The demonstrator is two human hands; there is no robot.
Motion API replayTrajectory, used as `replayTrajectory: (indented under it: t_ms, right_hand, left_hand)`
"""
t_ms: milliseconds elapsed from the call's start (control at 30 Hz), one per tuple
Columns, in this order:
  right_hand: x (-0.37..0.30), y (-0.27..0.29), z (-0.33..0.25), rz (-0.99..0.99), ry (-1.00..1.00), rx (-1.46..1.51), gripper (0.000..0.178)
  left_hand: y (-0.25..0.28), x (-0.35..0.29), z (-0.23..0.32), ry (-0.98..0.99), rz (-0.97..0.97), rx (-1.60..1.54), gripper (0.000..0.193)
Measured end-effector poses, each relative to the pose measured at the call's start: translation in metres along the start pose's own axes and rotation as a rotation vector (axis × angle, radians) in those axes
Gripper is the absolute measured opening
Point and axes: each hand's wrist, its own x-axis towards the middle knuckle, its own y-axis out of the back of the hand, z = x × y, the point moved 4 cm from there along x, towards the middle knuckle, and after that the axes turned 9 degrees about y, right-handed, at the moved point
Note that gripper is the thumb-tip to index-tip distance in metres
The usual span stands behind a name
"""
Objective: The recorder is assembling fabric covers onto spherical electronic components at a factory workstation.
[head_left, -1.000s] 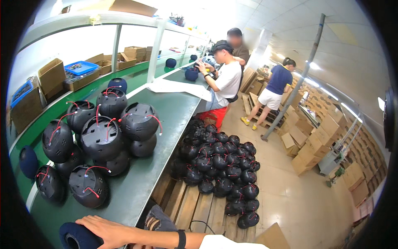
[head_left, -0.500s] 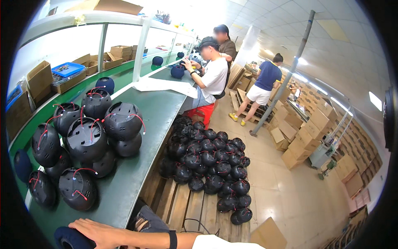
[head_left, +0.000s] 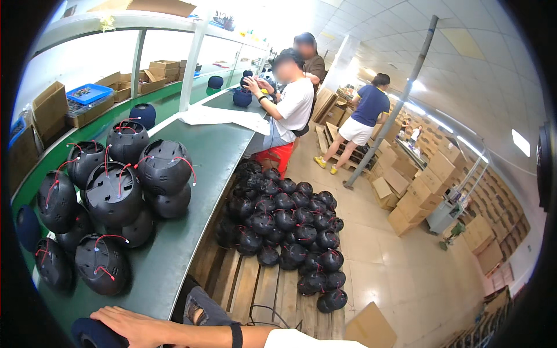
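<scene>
My right hand [head_left: 119, 326] lies over a dark navy round piece [head_left: 96, 334] with a fabric-like surface, at the lower left edge. Its fingers curl onto the top and far side, and part of the piece is cut off by the picture's rim. A black band circles that wrist. Ahead of the hand on the green bench [head_left: 165, 255] stands a cluster of black rounded plastic shells [head_left: 113, 194], some stacked, with thin red wires and small white connectors. The closest black shell [head_left: 103, 264] sits just beyond my hand. My left hand is out of view.
Black round shells [head_left: 290, 220] crowd a wooden pallet [head_left: 264, 284] right of the bench. A seated person [head_left: 287, 104] handles a navy ball farther along; two others stand behind. Cardboard boxes [head_left: 418, 197], a slanted grey pole [head_left: 394, 98] and a flat cardboard sheet [head_left: 371, 327] occupy the right.
The whole view has shifted slightly, so things sit a little farther left. My right hand stays on the navy piece. The seated person's hands have moved a little over the navy ball.
</scene>
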Motion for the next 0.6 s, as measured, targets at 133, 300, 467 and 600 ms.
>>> replayTrajectory:
  t_ms: [133,300,467,600]
  right_hand:
    - [-0.001,-0.001,0.001,-0.001,-0.012,-0.003,0.101]
    - [-0.001,-0.002,0.001,0.015,0.015,-0.014,0.101]
    - [-0.001,-0.001,0.001,0.022,0.012,-0.017,0.101]
    - [-0.001,-0.002,0.001,0.029,0.014,-0.008,0.102]
  left_hand:
    - [-0.001,0.015,-0.02,-0.124,-0.018,0.104,0.033]
    - [-0.012,-0.001,0.012,-0.18,0.22,0.181,0.032]
    - [-0.014,-0.014,0.05,-0.225,0.391,0.206,0.03]
    - [-0.016,-0.018,0.052,-0.241,0.456,0.21,0.029]
